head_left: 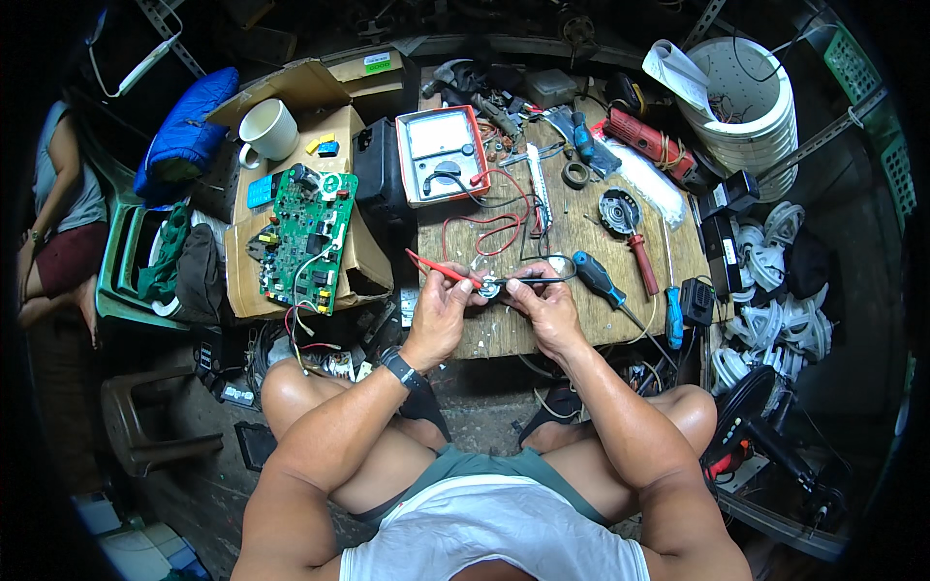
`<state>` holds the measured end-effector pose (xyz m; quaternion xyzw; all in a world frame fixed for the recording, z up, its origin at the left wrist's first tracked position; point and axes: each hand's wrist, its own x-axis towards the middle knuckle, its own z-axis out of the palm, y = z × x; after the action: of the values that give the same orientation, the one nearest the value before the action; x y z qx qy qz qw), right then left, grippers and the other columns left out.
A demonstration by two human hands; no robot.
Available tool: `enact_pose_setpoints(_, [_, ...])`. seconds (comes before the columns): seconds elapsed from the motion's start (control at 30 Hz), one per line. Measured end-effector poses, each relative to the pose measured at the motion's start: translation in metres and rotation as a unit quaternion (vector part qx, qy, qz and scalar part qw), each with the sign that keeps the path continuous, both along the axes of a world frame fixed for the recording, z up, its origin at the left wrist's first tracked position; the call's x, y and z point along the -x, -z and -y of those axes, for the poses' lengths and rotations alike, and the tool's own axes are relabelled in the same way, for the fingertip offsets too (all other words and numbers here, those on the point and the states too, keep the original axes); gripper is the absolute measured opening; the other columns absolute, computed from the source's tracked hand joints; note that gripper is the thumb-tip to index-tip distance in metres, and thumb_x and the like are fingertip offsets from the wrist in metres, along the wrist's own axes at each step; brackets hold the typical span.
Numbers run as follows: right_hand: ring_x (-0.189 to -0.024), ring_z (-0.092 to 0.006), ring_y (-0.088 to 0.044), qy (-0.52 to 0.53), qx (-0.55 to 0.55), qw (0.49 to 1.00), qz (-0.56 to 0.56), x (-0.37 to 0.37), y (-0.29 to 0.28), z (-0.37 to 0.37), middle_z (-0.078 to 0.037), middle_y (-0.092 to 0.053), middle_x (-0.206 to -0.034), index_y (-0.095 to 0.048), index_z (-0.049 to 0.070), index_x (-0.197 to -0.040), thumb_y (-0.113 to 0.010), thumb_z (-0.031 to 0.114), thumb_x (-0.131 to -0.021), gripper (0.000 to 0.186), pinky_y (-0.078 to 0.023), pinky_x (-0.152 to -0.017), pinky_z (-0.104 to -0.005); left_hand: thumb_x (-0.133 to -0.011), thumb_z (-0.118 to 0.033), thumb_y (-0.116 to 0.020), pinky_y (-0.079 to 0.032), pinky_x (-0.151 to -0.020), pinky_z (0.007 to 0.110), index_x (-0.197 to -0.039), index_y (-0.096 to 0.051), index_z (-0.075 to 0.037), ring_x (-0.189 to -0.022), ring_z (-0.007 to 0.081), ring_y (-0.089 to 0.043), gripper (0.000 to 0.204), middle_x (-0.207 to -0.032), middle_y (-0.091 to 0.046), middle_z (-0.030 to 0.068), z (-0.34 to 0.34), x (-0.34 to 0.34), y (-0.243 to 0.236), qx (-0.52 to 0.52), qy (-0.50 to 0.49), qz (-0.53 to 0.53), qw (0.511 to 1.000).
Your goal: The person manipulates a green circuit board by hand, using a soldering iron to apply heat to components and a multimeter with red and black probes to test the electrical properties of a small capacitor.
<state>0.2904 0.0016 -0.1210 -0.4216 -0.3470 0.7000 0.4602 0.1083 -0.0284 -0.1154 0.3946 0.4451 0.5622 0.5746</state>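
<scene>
My left hand (444,302) is closed on a red test probe (436,266), at the near part of the wooden bench. Facing it, my right hand (544,305) grips a black test probe (533,280). Between the fingertips of both hands is a small round metallic part (490,289), partly covered by the fingers. The red lead (481,229) and a black lead curve back to a multimeter (442,158) in a red-edged case. Just right of my right hand lies a blue-and-black screwdriver (601,278).
A green circuit board (308,237) and a white mug (269,131) rest on a cardboard box at the left. On the wooden bench (581,329) are a red-handled tool (640,263), a tape roll (575,174) and a red power tool (649,138). Another person sits far left.
</scene>
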Motion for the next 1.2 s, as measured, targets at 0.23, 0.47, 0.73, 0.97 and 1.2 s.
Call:
enact_pose_setpoints(0.23, [-0.093,-0.0128,-0.064,-0.002,-0.003,1.000,-0.010,-0.0003,0.0029,-0.0006,-0.006,-0.065,-0.102,-0.059,0.006,-0.105,-0.070,0.006,-0.093,0.016,-0.057,-0.087,-0.0294,-0.105,-0.011,-0.050,-0.058,-0.088,0.031,-0.121,-0.045,-0.002,-0.112,0.0219,-0.062,0.019,-0.116,-0.060,0.0133,-0.0004,0.0003,0.0003,-0.009,0.003,0.004,1.000])
enact_pose_setpoints(0.47, [-0.092,-0.0130,-0.065,0.003,-0.006,1.000,-0.008,0.0007,-0.0001,0.0001,-0.006,-0.066,-0.101,-0.059,0.005,-0.105,-0.070,0.006,-0.093,0.016,-0.057,-0.088,-0.0299,-0.105,-0.011,-0.050,-0.057,-0.088,0.031,-0.121,-0.045,-0.001,-0.111,0.0209,-0.063,0.019,-0.116,-0.061,0.0134,-0.0002,-0.0003,0.0012,-0.012,-0.003,0.004,1.000])
enact_pose_setpoints(0.73, [-0.092,-0.0133,-0.065,0.000,-0.007,1.000,-0.003,-0.0004,-0.0007,0.0003,-0.006,-0.066,-0.100,-0.059,0.005,-0.105,-0.070,0.006,-0.094,0.016,-0.057,-0.087,-0.0301,-0.105,-0.011,-0.050,-0.058,-0.087,0.031,-0.121,-0.045,-0.002,-0.110,0.0211,-0.063,0.019,-0.115,-0.061,0.0128,-0.0007,-0.0003,0.0000,-0.003,-0.001,0.002,1.000])
enact_pose_setpoints(0.97, [-0.092,-0.0132,-0.065,0.000,-0.001,1.000,-0.004,0.0004,-0.0023,0.0001,-0.007,-0.066,-0.100,-0.059,0.005,-0.105,-0.069,0.006,-0.094,0.015,-0.057,-0.087,-0.0298,-0.105,-0.012,-0.050,-0.058,-0.087,0.031,-0.121,-0.045,-0.002,-0.111,0.0212,-0.063,0.019,-0.115,-0.061,0.0133,-0.0001,0.0001,0.0019,-0.004,-0.003,0.002,1.000])
enact_pose_setpoints(1.2, [-0.091,-0.0131,-0.064,-0.001,-0.001,1.000,0.004,0.0000,-0.0039,0.0003,-0.006,-0.066,-0.100,-0.059,0.005,-0.104,-0.069,0.005,-0.094,0.015,-0.057,-0.086,-0.0295,-0.105,-0.013,-0.051,-0.057,-0.087,0.031,-0.121,-0.044,-0.002,-0.112,0.0216,-0.063,0.021,-0.116,-0.061,0.0144,-0.0001,-0.0002,-0.0003,-0.002,-0.003,-0.007,1.000])
